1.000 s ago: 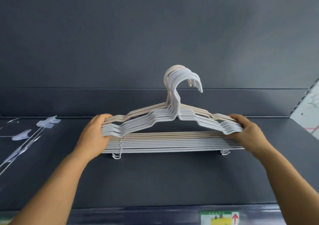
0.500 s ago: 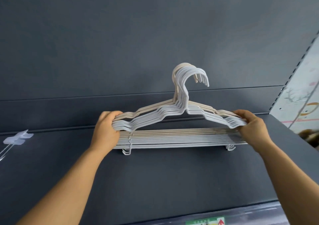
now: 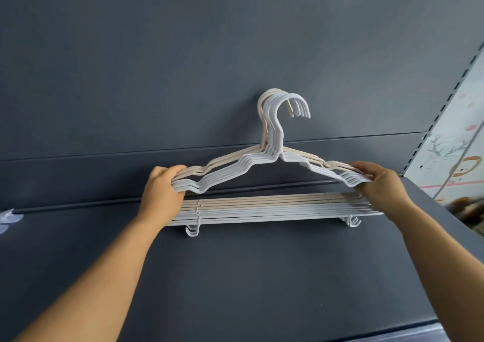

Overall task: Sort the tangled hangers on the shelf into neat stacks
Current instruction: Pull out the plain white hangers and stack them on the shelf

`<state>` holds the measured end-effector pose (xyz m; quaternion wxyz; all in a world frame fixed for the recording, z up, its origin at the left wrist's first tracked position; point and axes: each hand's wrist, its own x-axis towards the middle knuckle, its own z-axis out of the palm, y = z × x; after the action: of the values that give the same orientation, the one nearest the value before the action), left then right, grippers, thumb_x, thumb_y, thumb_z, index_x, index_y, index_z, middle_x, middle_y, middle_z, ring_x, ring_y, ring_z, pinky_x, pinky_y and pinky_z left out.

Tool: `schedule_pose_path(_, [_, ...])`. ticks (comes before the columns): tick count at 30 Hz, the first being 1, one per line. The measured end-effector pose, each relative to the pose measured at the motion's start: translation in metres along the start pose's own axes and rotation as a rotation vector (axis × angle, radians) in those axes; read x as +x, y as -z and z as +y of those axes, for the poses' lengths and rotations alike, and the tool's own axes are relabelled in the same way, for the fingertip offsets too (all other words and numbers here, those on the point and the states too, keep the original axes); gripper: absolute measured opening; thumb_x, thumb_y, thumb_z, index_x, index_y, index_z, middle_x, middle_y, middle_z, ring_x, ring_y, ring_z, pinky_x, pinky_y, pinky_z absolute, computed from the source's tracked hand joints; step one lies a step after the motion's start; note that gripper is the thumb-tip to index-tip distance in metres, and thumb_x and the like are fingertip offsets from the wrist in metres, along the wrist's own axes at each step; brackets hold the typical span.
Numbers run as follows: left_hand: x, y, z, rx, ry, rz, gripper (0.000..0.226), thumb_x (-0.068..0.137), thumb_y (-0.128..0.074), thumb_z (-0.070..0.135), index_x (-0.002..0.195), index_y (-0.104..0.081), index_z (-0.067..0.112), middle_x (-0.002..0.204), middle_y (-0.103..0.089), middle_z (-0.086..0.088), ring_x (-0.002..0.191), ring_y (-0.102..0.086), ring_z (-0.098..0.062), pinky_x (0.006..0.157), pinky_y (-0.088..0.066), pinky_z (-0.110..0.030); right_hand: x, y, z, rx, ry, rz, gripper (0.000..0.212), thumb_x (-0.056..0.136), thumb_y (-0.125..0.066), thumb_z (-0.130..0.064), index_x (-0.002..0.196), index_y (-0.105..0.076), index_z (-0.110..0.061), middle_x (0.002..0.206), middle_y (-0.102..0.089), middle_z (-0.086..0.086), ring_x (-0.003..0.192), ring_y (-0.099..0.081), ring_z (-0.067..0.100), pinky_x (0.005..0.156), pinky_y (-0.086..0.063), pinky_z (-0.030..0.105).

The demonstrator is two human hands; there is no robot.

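Stack of hangers [image 3: 262,205] stands upright on the dark shelf [image 3: 262,276], white in front, cream behind, hooks aligned. Left hand [image 3: 161,192] and right hand [image 3: 379,184] have fingers clamped on its shoulder ends.

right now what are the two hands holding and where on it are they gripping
Both hold one stack of hangers, white and beige. The left hand grips its left shoulder end, the right hand its right shoulder end; hooks point up, stack upright over the shelf.

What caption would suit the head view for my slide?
Both hands, left hand and right hand, grip a stack of white and beige hangers by its ends over a dark shelf.
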<state>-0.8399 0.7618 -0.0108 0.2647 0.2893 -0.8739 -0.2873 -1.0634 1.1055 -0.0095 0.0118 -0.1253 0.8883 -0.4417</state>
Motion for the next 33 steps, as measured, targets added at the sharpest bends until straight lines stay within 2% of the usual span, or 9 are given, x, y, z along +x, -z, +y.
schedule_pose_path(7, [-0.001, -0.004, -0.003, 0.031, 0.005, 0.021, 0.056, 0.083, -0.052, -0.007, 0.135, -0.051, 0.014, 0.123, -0.049, -0.004, 0.096, -0.046, -0.011, 0.088, -0.031, -0.017, 0.012, -0.005, 0.002, -0.057, 0.049, -0.001, 0.041, 0.081, -0.067, -0.012, 0.117, -0.064, -0.031, 0.101, -0.069, 0.000, 0.092, -0.063, 0.024, 0.080, -0.043, 0.026])
schedule_pose_path(11, [-0.002, -0.004, -0.006, 0.099, -0.016, 0.013, 0.060, 0.084, -0.052, -0.007, 0.140, -0.044, 0.014, 0.134, -0.049, -0.004, 0.117, -0.050, -0.024, 0.097, -0.038, -0.026, 0.010, -0.008, 0.001, -0.147, 0.074, 0.012, 0.049, 0.085, -0.058, -0.007, 0.127, -0.058, -0.032, 0.114, -0.067, 0.003, 0.092, -0.057, 0.021, 0.081, -0.040, 0.026])
schedule_pose_path(14, [-0.005, -0.003, -0.008, 0.173, -0.008, -0.039, 0.067, 0.085, -0.051, -0.006, 0.146, -0.032, 0.016, 0.147, -0.039, -0.004, 0.129, -0.042, -0.026, 0.106, -0.036, -0.034, 0.009, -0.007, 0.000, -0.222, 0.100, -0.002, 0.052, 0.085, -0.060, -0.009, 0.131, -0.053, -0.032, 0.118, -0.065, 0.005, 0.101, -0.058, 0.028, 0.079, -0.038, 0.025])
schedule_pose_path(19, [-0.008, 0.000, -0.010, 0.210, -0.029, -0.079, 0.069, 0.087, -0.049, -0.003, 0.148, -0.024, 0.018, 0.154, -0.028, 0.001, 0.139, -0.031, -0.020, 0.112, -0.030, -0.035, 0.006, -0.004, 0.000, -0.308, 0.140, -0.029, 0.057, 0.084, -0.062, -0.012, 0.136, -0.047, -0.031, 0.124, -0.063, 0.007, 0.109, -0.057, 0.034, 0.080, -0.039, 0.028])
schedule_pose_path(22, [-0.009, 0.005, -0.008, 0.245, -0.074, -0.102, 0.073, 0.088, -0.059, 0.008, 0.149, -0.021, 0.021, 0.155, -0.025, 0.001, 0.141, -0.025, -0.019, 0.114, -0.026, -0.036, 0.005, -0.002, -0.001, -0.346, 0.159, -0.035, 0.062, 0.083, -0.064, -0.015, 0.139, -0.043, -0.031, 0.129, -0.060, 0.005, 0.113, -0.057, 0.033, 0.088, -0.044, 0.034])
schedule_pose_path(25, [-0.013, 0.010, -0.002, 0.298, -0.137, -0.143, 0.075, 0.089, -0.062, 0.025, 0.149, -0.018, 0.025, 0.157, -0.020, 0.001, 0.144, -0.017, -0.019, 0.116, -0.022, -0.037, -0.002, -0.007, -0.008, -0.415, 0.293, -0.011, 0.065, 0.081, -0.069, -0.018, 0.140, -0.042, -0.025, 0.138, -0.053, 0.001, 0.121, -0.053, 0.028, 0.096, -0.044, 0.037])
schedule_pose_path(28, [-0.016, 0.014, 0.005, 0.376, -0.131, -0.199, 0.079, 0.088, -0.059, 0.039, 0.151, -0.012, 0.025, 0.159, -0.012, 0.001, 0.146, -0.009, -0.017, 0.116, -0.016, -0.036, -0.005, -0.016, -0.012, -0.521, 0.452, -0.001, 0.069, 0.080, -0.071, -0.019, 0.142, -0.040, -0.018, 0.144, -0.047, 0.004, 0.134, -0.042, 0.025, 0.107, -0.035, 0.040])
schedule_pose_path(31, [-0.017, 0.014, 0.014, 0.430, -0.181, -0.229, 0.091, 0.083, -0.059, 0.054, 0.151, -0.006, 0.026, 0.159, -0.004, 0.003, 0.146, -0.002, -0.015, 0.118, -0.010, -0.037, -0.008, -0.019, -0.016, -0.628, 0.477, -0.011, 0.074, 0.081, -0.070, -0.028, 0.145, -0.033, -0.021, 0.149, -0.039, 0.003, 0.141, -0.030, 0.022, 0.113, -0.026, 0.041])
schedule_pose_path(33, [-0.019, 0.009, 0.022, 0.455, -0.270, -0.235, 0.089, 0.083, -0.052, 0.060, 0.150, -0.003, 0.028, 0.159, -0.001, 0.005, 0.146, 0.001, -0.014, 0.119, -0.007, -0.038, -0.012, -0.022, -0.022, -0.651, 0.476, -0.039, 0.081, 0.080, -0.069, -0.038, 0.147, -0.026, -0.025, 0.153, -0.032, 0.001, 0.144, -0.023, 0.020, 0.115, -0.020, 0.041])
